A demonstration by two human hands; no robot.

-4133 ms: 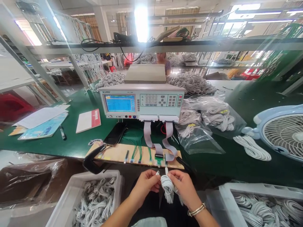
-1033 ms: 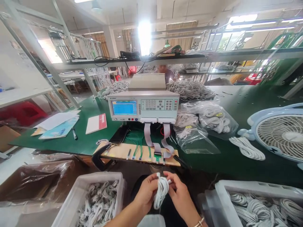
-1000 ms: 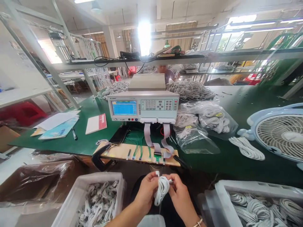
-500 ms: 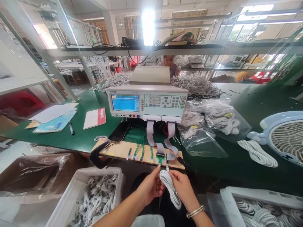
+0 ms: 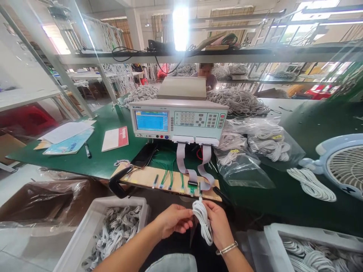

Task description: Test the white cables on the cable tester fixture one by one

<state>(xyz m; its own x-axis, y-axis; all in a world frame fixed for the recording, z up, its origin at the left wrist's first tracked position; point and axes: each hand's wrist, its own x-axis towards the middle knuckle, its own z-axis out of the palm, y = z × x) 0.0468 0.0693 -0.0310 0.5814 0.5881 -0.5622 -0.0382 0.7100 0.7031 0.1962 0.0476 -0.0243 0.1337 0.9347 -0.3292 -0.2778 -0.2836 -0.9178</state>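
Observation:
A coiled white cable [image 5: 202, 221] hangs between my hands, below the edge of a wooden board [image 5: 147, 181]. My right hand [image 5: 217, 221] is closed around the upper right side of the coil. One white plug [image 5: 200, 198] of the cable points up at the board's front edge, at the rightmost small connector; how far in it sits is unclear. My left hand [image 5: 176, 220] pinches the cable at the coil's left side with thumb and forefinger, the other fingers curled loosely. Just left of the plug is a small green circuit board [image 5: 192, 187], joined to a grey ribbon cable [image 5: 183, 160].
Behind the board stands a tester [image 5: 181, 121] with a lit blue screen. Bagged cables [image 5: 241, 162], a loose coil [image 5: 312, 184] and a fan [image 5: 344, 166] are to the right. White bins of cables [image 5: 144, 211] flank me. A black clamp [image 5: 119, 183] grips the board's left end.
My left hand has moved down and left from the green circuit board's front to the coil's side. My right hand stays by the plug with the coil. The view has shifted slightly.

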